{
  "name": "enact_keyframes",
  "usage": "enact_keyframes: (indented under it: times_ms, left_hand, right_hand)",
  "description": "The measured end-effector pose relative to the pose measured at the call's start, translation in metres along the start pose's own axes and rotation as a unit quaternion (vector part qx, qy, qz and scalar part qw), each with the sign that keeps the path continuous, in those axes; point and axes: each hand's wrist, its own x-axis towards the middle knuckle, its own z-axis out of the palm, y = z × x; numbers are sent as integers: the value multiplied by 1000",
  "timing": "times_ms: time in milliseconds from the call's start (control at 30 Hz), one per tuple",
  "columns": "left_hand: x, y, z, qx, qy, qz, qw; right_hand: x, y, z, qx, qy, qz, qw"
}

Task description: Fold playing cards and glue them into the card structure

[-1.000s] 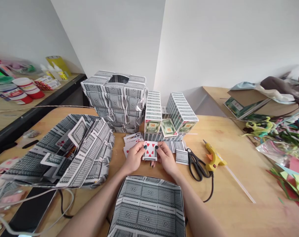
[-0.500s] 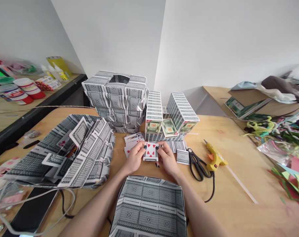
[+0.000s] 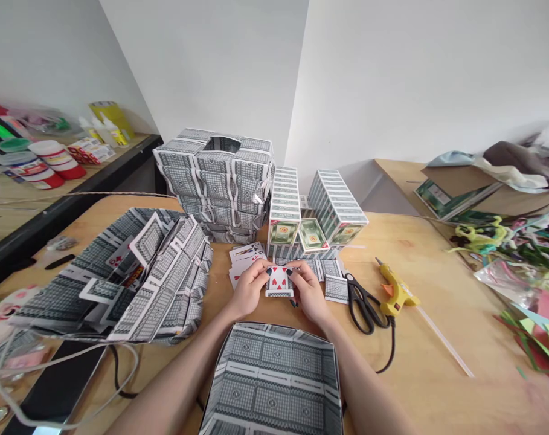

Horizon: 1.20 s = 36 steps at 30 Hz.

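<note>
Between my two hands is a playing card (image 3: 279,280) with red hearts, its near edge folded up to show a patterned strip. My left hand (image 3: 251,286) pinches its left side with thumb and fingers. On the right side, my right hand (image 3: 307,289) grips the same card, thumb on top. Loose face-up cards (image 3: 244,257) lie just beyond my left hand. Folded grey-patterned cards (image 3: 336,287) rest right of my right hand. Nearer to me, between my forearms, stands an open box (image 3: 274,377) made of patterned cards.
Black scissors (image 3: 363,305) and a yellow glue gun (image 3: 394,290) lie to the right. Stacked card packs (image 3: 284,205) and a large card-built box (image 3: 220,181) stand behind. An open card-built container (image 3: 165,290) holding cards is at left. Craft scraps (image 3: 537,320) lie far right.
The far edge of the hearts card has been bent over between my fingers, so less of its face shows. My hands have stayed nearly in place; the view has shifted slightly.
</note>
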Motion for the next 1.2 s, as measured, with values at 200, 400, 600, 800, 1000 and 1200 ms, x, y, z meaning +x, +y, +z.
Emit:
enact_keyframes:
  times_ms: [200,400,600,800,1000,1200]
  left_hand:
    - [1,-2,0,6,17,1,1000]
    - [1,0,-1,23,43,4,999]
    - [1,-3,-2,-48,-8,-18,999]
    - [4,-2,1,-34,1,-63,997]
    - [4,-3,2,14,22,-38,999]
    - [4,-5,0,46,30,12,998]
  right_hand:
    - [0,-2,0,-10,5,-4,1000]
    - [-1,-6,0,-46,1,-20,999]
    - [-2,-3,0,-33,1,-26,999]
    - [-2,4,-3,-65,-3,-53,996]
    - [-5,4,-7,-104,-17,-99,989]
    - [-2,3,-8,-110,-26,-102,988]
